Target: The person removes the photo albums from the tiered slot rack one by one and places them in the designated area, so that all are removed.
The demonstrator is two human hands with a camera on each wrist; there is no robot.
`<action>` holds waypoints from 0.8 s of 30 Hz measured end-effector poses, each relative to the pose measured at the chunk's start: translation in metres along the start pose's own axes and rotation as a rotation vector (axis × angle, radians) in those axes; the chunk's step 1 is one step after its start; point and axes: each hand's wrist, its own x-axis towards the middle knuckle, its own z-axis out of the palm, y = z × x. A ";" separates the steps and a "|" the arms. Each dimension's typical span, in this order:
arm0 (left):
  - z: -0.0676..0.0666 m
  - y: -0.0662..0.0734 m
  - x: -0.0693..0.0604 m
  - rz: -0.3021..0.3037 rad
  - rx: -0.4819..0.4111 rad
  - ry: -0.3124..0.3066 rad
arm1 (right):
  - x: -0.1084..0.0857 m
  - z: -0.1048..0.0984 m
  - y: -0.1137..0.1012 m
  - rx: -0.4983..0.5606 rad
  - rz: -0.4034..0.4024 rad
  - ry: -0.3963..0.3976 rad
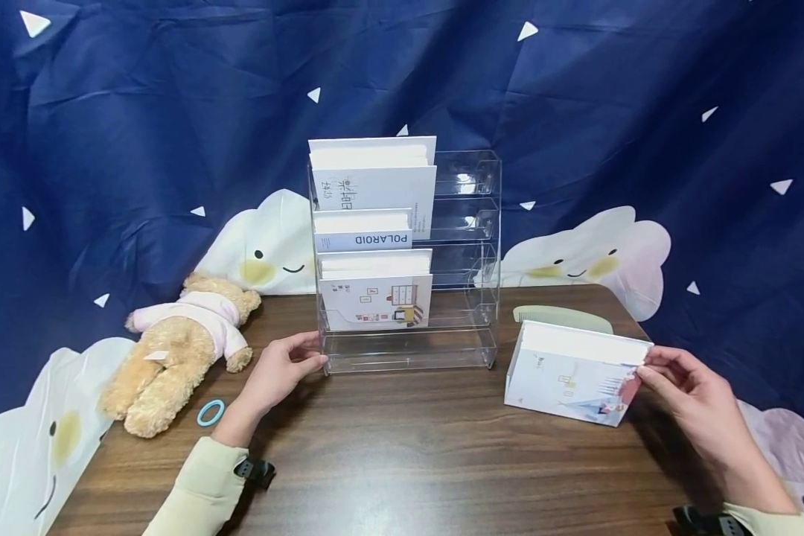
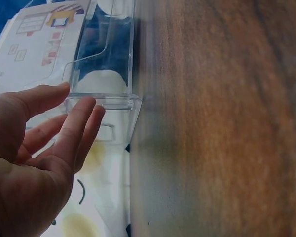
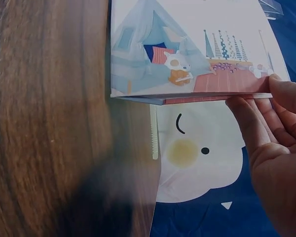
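A clear plastic tiered rack [image 1: 409, 362] stands on the table. My left hand [image 1: 283, 372] is at its lower left corner, thumb toward the front, fingers fairly straight against the side; in the left wrist view the fingertips [image 2: 86, 103] meet the rack's edge. To the right of the rack, my right hand [image 1: 700, 402] pinches the upper right edge of a white hardcover book [image 1: 563, 380] with a tent drawing on its cover. The right wrist view shows the thumb on the book's cover [image 3: 187, 49] and the fingers behind.
The rack's left side holds a tall white book [image 1: 375, 186], a POLAROID book [image 1: 362, 240] and an illustrated white book [image 1: 375, 298]. Left lie a teddy bear [image 1: 181, 342] and a blue ring [image 1: 211, 412]. Behind the held book is a pale green comb [image 1: 563, 317].
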 end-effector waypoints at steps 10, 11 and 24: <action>-0.001 -0.001 -0.001 -0.006 -0.007 0.007 | 0.003 -0.002 0.009 -0.046 -0.019 -0.002; -0.001 -0.001 0.000 -0.004 -0.006 0.005 | 0.003 -0.002 0.010 -0.035 -0.021 -0.002; 0.000 -0.001 0.001 -0.003 -0.002 0.001 | 0.016 -0.005 0.019 -0.198 0.049 0.045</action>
